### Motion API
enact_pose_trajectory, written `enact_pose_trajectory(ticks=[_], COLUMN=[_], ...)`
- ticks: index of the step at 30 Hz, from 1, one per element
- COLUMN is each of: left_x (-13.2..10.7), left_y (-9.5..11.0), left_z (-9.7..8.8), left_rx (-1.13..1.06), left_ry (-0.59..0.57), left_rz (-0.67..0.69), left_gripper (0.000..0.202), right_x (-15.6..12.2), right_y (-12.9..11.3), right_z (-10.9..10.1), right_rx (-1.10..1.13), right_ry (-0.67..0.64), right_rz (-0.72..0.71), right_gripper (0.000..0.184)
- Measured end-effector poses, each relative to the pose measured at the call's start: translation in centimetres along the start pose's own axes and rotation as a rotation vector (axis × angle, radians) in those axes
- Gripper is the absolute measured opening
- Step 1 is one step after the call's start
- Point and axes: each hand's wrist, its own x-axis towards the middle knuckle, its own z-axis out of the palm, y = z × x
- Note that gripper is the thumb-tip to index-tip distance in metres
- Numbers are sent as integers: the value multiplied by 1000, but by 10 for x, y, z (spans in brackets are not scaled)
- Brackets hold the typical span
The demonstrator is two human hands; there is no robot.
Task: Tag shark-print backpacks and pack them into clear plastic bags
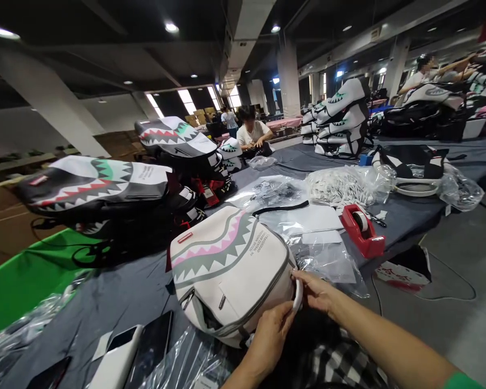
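Note:
A cream backpack [230, 259] with a pink and grey jagged-teeth pattern lies on its back at the table's near edge. Its carry handle [298, 294] points toward me. My right hand [316, 290] is closed on the far end of this handle, fingertips pinched where it joins the bag. At the near end, my left hand [272, 328] grips the handle between thumb and fingers. The side pocket on the left stands partly open. Clear plastic wrap [186, 359] lies just below the bag.
Stacked shark-patterned backpacks [105, 186] stand at left, with more backpacks [340, 119] behind. A red tape dispenser [362, 231], a heap of white tags [340, 186] and plastic bags lie right. Phones [119, 354] lie at lower left. A co-worker [253, 132] sits across the table.

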Motion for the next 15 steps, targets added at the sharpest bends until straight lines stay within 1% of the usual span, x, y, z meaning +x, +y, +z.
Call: enact_pose_trajectory(ticks=[2, 4, 6, 8, 10, 11, 12, 13, 15], left_x=[1, 3, 4, 3, 2, 2, 1, 0, -1], left_y=[-4, -7, -10, -9, -8, -8, -8, -7, -8], left_z=[0, 0, 0, 1, 3, 4, 5, 6, 7], left_rx=[-106, -197, -246, -278, -299, -306, -309, -307, -293], left_ry=[-35, -75, -85, -56, 0, 27, 51, 68, 84], left_rz=[-68, -112, -120, -119, -126, -133, -138, -141, -137], left_gripper=[43, 50, 55, 56, 56, 55, 55, 54, 53], right_x=[-13, -28, -39, -44, -41, -38, -34, -29, -19], right_y=[-4, -15, -32, -48, -57, -57, -55, -50, -37], right_z=[-18, -52, -101, -157, -209, -230, -247, -259, -270], right_rx=[-144, -290, -407, -490, -557, -579, -584, -581, -545], right_ry=[71, 175, 301, 467, 654, 716, 747, 763, 758], right_rz=[-105, -216, -310, -354, -322, -292, -262, -236, -226], right_gripper=[35, 31, 31, 35, 25, 24, 24, 26, 32])
